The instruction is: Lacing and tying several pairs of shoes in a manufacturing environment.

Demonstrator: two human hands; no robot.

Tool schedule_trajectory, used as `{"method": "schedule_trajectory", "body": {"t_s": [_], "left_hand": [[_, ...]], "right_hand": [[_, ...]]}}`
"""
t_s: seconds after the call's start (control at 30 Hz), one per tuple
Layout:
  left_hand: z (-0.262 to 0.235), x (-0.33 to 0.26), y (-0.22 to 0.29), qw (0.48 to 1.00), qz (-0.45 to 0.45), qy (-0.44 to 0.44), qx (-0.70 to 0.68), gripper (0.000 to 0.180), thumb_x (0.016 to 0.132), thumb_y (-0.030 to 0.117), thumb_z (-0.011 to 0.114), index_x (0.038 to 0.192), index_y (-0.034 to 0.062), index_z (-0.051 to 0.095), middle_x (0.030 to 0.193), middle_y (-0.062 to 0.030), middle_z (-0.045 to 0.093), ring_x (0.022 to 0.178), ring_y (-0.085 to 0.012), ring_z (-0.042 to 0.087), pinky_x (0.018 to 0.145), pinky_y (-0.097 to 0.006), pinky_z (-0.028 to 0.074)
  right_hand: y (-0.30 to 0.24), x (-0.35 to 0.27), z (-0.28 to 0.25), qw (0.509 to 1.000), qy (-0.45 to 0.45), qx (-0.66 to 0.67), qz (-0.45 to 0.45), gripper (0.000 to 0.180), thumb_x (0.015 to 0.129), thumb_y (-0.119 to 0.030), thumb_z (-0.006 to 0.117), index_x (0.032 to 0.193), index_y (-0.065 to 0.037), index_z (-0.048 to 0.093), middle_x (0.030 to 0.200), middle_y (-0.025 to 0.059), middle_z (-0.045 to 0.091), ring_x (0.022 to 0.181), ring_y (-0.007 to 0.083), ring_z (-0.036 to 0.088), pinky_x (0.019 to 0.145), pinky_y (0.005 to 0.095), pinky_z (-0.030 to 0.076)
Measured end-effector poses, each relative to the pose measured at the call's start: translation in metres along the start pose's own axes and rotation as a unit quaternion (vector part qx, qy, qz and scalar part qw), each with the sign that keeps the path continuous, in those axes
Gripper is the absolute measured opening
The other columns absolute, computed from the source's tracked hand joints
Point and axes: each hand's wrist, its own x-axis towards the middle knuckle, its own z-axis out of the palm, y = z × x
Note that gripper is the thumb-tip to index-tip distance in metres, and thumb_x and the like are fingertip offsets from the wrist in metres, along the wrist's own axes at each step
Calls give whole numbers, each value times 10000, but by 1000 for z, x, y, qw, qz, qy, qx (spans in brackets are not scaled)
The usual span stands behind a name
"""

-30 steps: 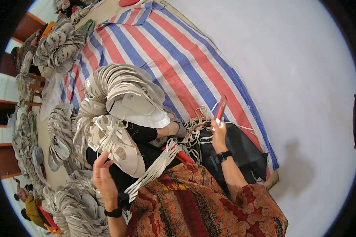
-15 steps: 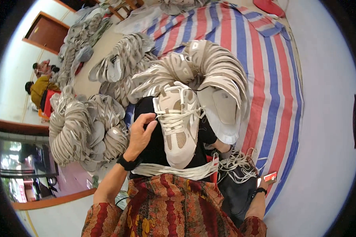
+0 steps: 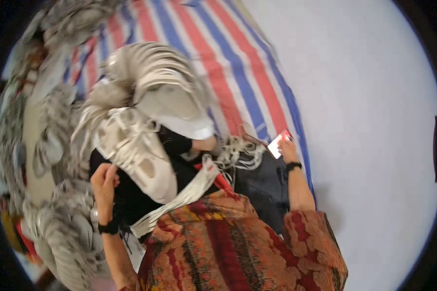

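A beige-and-white sneaker upper (image 3: 142,155) with pale laces lies tilted across my black-trousered lap, its toe toward me. Close to its left edge, my left hand (image 3: 105,182) has curled fingers; whether they pinch anything is hidden and blurred. Far to the right, my right hand (image 3: 288,151) grips a phone (image 3: 276,146) with a lit white-and-red screen. Past the sneaker upper, a curved stack of nested beige shoe uppers (image 3: 153,65) rests by my knees. A bundle of white laces (image 3: 192,190) stretches across my lap.
Loose white laces (image 3: 240,153) lie on a dark bag or cloth (image 3: 260,189) at my right. Striped red, white and blue sheeting (image 3: 213,68) covers the floor. More piles of shoe uppers (image 3: 65,237) stand at left. A pale wall (image 3: 354,121) bounds the right side.
The view has swung right, so the sneaker upper and stack sit farther left in the picture. My left hand's fingers are more curled; the right hand still has the phone.
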Motion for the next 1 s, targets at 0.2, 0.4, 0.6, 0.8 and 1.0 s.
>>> {"method": "schedule_trajectory", "body": {"t_s": [0.2, 0.4, 0.6, 0.8, 1.0], "left_hand": [[19, 7, -9, 998, 42, -55, -12, 188, 881, 151, 495, 751, 20, 529, 609, 7, 499, 568, -63, 438, 555, -201, 349], [13, -6, 7, 999, -11, -32, 32, 196, 875, 121, 478, 706, 22, 492, 631, -7, 507, 608, -86, 456, 609, -207, 357], [15, -1, 2, 997, -75, -28, 10, 206, 874, 100, 468, 684, 23, 465, 635, -13, 504, 618, -90, 455, 620, -209, 353], [29, 0, 21, 995, -93, -15, 32, 231, 897, 131, 462, 690, 29, 454, 650, -4, 495, 621, -72, 424, 611, -197, 334], [31, -1, 19, 996, -89, -10, -13, 222, 900, 128, 457, 701, 31, 454, 653, 1, 493, 621, -71, 413, 613, -195, 325]], "right_hand": [[40, -16, -47, 987, 141, 38, 71, 159, 761, -141, 533, 861, -24, 571, 730, 66, 579, 606, 152, 568, 532, 277, 475], [57, 28, -24, 965, 241, -101, -21, 405, 669, -239, 693, 944, 26, 556, 824, 152, 608, 737, 271, 607, 691, 360, 487], [74, 54, -6, 914, 305, -233, 131, 903, 503, -448, 780, 1152, 57, 407, 1064, 254, 523, 1018, 374, 502, 867, 429, 408], [49, 54, 5, 878, 335, -279, 197, 1026, 516, -423, 775, 1321, -132, 209, 1184, 282, 379, 1108, 419, 401, 901, 510, 365], [42, 60, -2, 891, 298, -269, 209, 1025, 505, -405, 780, 1293, -60, 222, 1182, 275, 383, 1117, 410, 394, 911, 491, 369]]}}
